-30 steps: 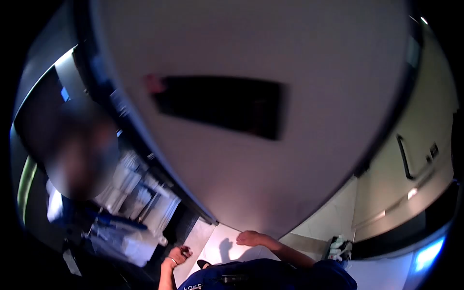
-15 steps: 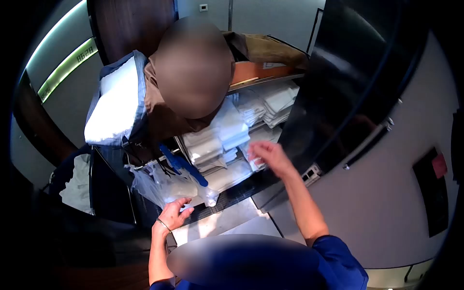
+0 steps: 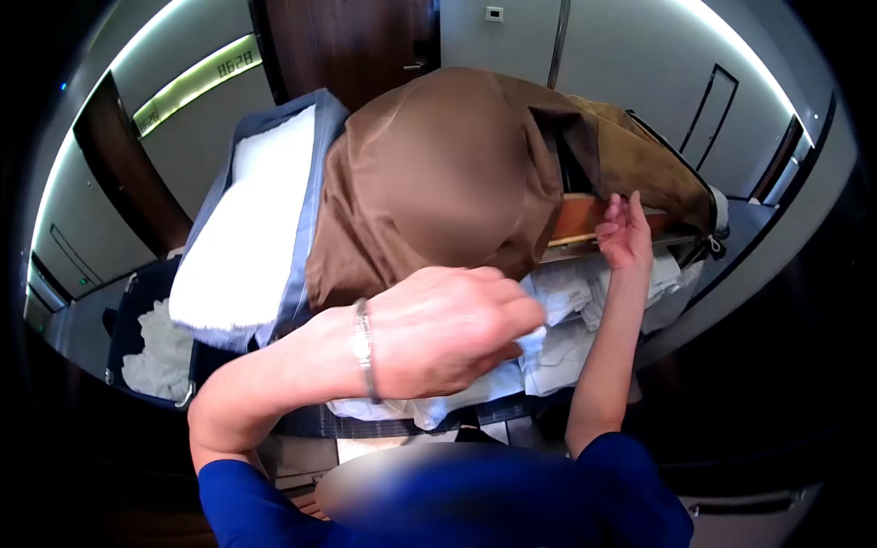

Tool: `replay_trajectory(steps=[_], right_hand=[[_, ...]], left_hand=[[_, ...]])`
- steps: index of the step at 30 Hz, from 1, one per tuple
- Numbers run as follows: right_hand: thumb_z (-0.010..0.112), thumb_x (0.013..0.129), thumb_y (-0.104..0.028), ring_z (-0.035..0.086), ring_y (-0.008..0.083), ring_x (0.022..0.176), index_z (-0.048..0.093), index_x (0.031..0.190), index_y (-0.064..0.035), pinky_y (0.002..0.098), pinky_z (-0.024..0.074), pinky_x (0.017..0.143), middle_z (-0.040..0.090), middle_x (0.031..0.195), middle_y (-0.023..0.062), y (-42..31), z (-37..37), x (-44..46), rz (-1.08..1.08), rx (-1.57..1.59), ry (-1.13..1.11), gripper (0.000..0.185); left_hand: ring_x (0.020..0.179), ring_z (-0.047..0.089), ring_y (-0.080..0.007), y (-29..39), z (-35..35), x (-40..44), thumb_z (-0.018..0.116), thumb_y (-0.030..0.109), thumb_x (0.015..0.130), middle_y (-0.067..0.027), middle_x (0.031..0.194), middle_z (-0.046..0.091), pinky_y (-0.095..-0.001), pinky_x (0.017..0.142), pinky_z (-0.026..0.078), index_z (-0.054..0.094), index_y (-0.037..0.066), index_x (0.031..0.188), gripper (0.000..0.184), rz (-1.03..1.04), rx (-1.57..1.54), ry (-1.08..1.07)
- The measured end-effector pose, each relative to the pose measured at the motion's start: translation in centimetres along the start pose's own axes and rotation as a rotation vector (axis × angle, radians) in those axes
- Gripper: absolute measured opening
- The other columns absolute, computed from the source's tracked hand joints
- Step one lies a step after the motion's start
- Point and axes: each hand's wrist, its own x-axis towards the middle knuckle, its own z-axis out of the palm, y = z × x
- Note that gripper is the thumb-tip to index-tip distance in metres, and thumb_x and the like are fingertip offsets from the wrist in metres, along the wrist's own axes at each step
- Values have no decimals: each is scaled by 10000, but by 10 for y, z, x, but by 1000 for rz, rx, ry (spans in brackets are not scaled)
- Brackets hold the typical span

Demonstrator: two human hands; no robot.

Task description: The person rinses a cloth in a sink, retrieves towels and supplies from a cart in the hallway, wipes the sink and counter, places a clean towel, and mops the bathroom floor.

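My left hand, with a bracelet at the wrist, is over the front of the cart, its back toward me. Its fingers curl down and are mostly hidden, so what they hold, if anything, does not show. A brown cloth cover drapes over the cart's top just beyond it. Palm up, my right hand has loosely bent fingers, some apart, in front of an orange-brown tray and close to the cover's lifted edge. Folded white linens fill the shelf below.
At the left, a blue-grey bag holds white towels. Lower left is a dark bin with crumpled white cloth. Behind the cart are a brown door and a lit sign on the wall.
My left hand has risen from the plastic bag at the cart's lower left to the front of the cover. My right hand has moved up from the linens toward the tray. The view has shifted.
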Motion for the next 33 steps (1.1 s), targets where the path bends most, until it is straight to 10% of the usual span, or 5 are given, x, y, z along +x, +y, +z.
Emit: replay_trajectory(steps=[8,11,19,21,33], right_hand=[[504,927,-240,514,130,733,578,899,-61,263,389,654,590,841,27,-82,48,39,-341,14,-662,196],[535,911,-221,576,180,907,587,1069,-68,295,427,758,620,1053,87,-119,56,44,-515,-115,-550,225],[559,799,-117,582,310,915,578,1035,91,323,425,848,630,986,189,-151,21,91,-555,-1947,647,315],[565,815,-108,581,298,891,587,1007,67,325,431,834,635,928,152,-155,-8,123,-1279,-1957,222,261],[574,816,-115,579,278,891,588,1013,53,319,431,834,635,927,140,-166,-45,151,-734,-2133,707,260]], left_hand=[[842,580,-381,-90,17,186,548,79,767,-217,847,600,-432,735,476,579,17,943,188,114,9,-118],[929,603,-334,-142,-2,256,526,178,831,-249,1000,610,-393,815,477,417,-52,1249,489,-217,159,-197],[917,577,-382,-143,-55,235,447,250,903,-245,976,599,-423,828,451,551,2,1063,313,-240,289,67],[871,584,-382,-142,-40,224,430,194,903,-255,938,593,-428,787,458,556,-10,1022,268,30,359,200],[896,586,-354,-139,-62,186,485,163,858,-215,945,605,-410,809,461,570,9,994,223,-3,336,39]])
